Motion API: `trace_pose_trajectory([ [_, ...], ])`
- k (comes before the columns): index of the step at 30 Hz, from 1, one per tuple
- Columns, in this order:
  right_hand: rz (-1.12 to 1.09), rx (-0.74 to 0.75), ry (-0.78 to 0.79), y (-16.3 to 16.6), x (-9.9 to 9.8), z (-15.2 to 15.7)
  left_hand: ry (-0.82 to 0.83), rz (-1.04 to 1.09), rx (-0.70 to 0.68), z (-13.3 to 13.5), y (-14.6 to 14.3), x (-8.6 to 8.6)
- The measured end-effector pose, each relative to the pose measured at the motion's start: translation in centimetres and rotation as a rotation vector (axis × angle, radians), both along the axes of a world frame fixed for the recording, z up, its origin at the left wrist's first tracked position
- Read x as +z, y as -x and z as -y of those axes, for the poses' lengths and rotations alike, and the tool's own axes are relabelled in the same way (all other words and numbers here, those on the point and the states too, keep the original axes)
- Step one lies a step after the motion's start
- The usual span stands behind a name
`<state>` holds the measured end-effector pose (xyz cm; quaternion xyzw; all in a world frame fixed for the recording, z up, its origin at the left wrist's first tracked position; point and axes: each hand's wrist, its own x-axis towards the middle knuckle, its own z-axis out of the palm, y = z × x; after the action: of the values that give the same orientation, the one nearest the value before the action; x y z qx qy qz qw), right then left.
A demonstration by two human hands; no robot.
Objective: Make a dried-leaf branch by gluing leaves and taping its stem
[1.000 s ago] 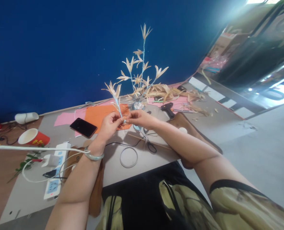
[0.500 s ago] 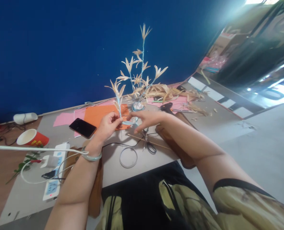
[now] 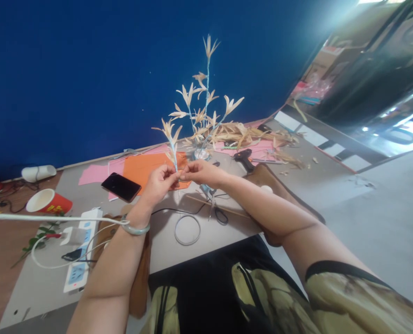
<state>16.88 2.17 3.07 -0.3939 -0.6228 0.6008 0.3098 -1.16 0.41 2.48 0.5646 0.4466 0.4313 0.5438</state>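
Note:
My left hand (image 3: 160, 184) is closed in a pinch round the lower stem of a dried-husk flower (image 3: 173, 144), which stands upright with pale petals and a light blue wrapped stem. Right beside it, my right hand (image 3: 203, 173) pinches at the stem's foot, where the light blue tape meets it; the fingertips hide most of that tape. Below my right palm a bit of light blue tape (image 3: 207, 189) shows. Behind the hands a taller branch of husk flowers (image 3: 206, 99) rises from a small holder (image 3: 201, 155).
Scissors (image 3: 212, 204), a thin stick (image 3: 232, 207) and a wire ring (image 3: 187, 230) lie in front. A phone (image 3: 121, 187) rests beside orange paper (image 3: 135, 169). Dried husks (image 3: 241, 133) and a glue gun (image 3: 244, 158) are right. A paper cup (image 3: 58, 202) and power strip (image 3: 79, 264) are left.
My right hand has gone from spread fingers with the light blue strip stretched beside them to a pinch against the stem, nearer my left hand. The left hand keeps its hold.

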Motion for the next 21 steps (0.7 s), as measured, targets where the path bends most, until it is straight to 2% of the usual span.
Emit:
trace_pose_trajectory([
  [5,-0.066,-0.215,-0.089,1.3,-1.0,1.0,0.026,0.03,0.01,-0.1,0.0,-0.2],
  [8,-0.063,-0.271,-0.126,1.7,-1.6,1.1,0.061,0.035,0.021,-0.2,0.0,-0.2],
  [15,-0.052,-0.251,-0.094,1.9,-1.3,1.2,0.143,0.103,0.026,-0.2,0.0,-0.3],
  [21,-0.163,-0.193,0.118,1.6,-0.7,1.2,0.192,0.22,-0.093,-0.2,0.3,0.0],
])
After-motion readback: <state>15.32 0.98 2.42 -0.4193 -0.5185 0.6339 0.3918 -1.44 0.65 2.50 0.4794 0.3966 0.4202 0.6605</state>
